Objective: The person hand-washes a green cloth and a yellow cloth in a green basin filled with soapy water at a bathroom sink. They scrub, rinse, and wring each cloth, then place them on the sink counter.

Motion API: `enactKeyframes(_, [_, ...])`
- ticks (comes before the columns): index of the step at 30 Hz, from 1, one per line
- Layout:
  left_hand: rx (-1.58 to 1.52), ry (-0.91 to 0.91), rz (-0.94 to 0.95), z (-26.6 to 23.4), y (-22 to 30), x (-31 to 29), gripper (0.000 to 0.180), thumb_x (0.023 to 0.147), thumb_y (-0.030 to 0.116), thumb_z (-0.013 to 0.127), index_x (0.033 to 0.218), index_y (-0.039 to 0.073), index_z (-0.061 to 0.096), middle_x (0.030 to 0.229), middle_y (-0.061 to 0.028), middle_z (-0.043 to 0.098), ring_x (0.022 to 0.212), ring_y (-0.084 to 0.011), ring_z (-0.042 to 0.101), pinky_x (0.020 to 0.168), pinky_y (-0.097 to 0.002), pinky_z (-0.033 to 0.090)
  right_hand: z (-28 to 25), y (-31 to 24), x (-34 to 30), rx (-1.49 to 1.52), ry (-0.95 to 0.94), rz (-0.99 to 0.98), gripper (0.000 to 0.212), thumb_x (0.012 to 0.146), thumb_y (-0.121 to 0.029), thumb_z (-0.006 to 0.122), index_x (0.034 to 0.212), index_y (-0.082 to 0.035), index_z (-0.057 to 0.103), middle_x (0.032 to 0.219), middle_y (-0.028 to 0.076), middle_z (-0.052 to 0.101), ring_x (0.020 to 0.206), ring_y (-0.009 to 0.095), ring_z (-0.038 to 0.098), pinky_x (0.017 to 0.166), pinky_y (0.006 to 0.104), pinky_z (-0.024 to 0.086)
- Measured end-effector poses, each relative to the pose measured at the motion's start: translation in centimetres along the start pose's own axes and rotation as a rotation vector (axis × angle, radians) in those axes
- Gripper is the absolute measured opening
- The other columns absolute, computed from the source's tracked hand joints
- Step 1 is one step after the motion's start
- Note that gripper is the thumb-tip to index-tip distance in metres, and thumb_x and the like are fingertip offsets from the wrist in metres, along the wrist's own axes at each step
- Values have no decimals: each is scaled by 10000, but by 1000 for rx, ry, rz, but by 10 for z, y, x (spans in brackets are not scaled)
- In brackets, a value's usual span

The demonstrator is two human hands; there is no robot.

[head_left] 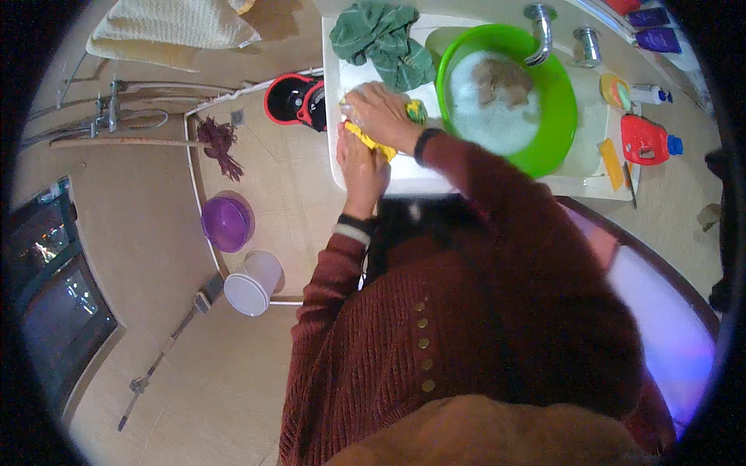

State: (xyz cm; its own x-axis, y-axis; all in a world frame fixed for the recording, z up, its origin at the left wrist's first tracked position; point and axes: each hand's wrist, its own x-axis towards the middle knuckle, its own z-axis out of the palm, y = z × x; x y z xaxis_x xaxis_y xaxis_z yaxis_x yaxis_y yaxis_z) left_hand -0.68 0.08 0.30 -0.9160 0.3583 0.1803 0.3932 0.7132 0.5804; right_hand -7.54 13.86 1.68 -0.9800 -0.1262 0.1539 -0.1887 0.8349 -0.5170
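Observation:
At the left end of the white sink counter (412, 186), both hands are together on a bright yellow cloth-like piece (371, 143). My left hand (360, 167) grips it from the near side. My right hand (381, 113) lies across its far side with the fingers bent, and parts of the piece are hidden under both hands. Beside the right wrist sits a small round green and yellow item (416, 111). A crumpled green cloth (385, 43) lies just beyond the right hand. To the right, a green basin (561, 116) holds foamy water with a brownish cloth (501, 81) in it.
A chrome tap (542, 35) reaches over the basin. A red bottle (645, 140) and a yellow scraper-like piece (611, 164) stand at the right. On the floor to the left are a black and red bucket (289, 97), a mop (217, 144), a purple basin (227, 222) and a white bucket (252, 283).

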Motion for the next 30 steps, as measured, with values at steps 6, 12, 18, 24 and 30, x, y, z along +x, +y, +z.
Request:
enactKeyframes(6, [-412,-82,-272,-46,-34,26,498,806,-130,561,1292,-26,592,1273,-213,638,1200,-351,612,1043,-421,474,-27,-5,-70,134,-291,171,505,918,-250,685,1374,-143,497,1395,226,455,1313,454,427,975,581,452])
enactKeyframes(12, [-205,-80,251,-49,-31,140,772,787,-100,686,1497,-11,397,1423,-258,525,1303,-432,509,1110,-455,403,-68,7,-102,542,-7,216,286,914,-134,638,1187,-49,623,1053,207,688,1059,389,645,935,484,487])
enactKeyframes(18, [-119,-125,353,-15,-21,212,876,750,-5,774,1509,-25,337,1396,-279,527,1275,-446,523,1048,-479,447,-85,-14,-96,725,107,405,550,875,-239,722,1349,-43,522,1325,243,553,1268,385,511,1055,457,416])
enactKeyframes(24, [108,-88,365,-1,-45,237,590,779,-6,615,1362,-18,528,1104,-276,654,1036,-472,627,881,-523,522,-9,-15,-81,71,-188,292,819,866,-254,677,1574,-88,299,1596,263,287,1467,513,224,1136,670,234])
enactKeyframes(30, [-453,-201,-97,-59,-6,230,267,899,116,599,1108,-28,681,952,-123,699,905,-248,634,829,-386,497,28,4,-5,-94,-49,-29,450,885,-193,594,1317,-66,591,1463,208,475,1416,410,383,1018,604,401])
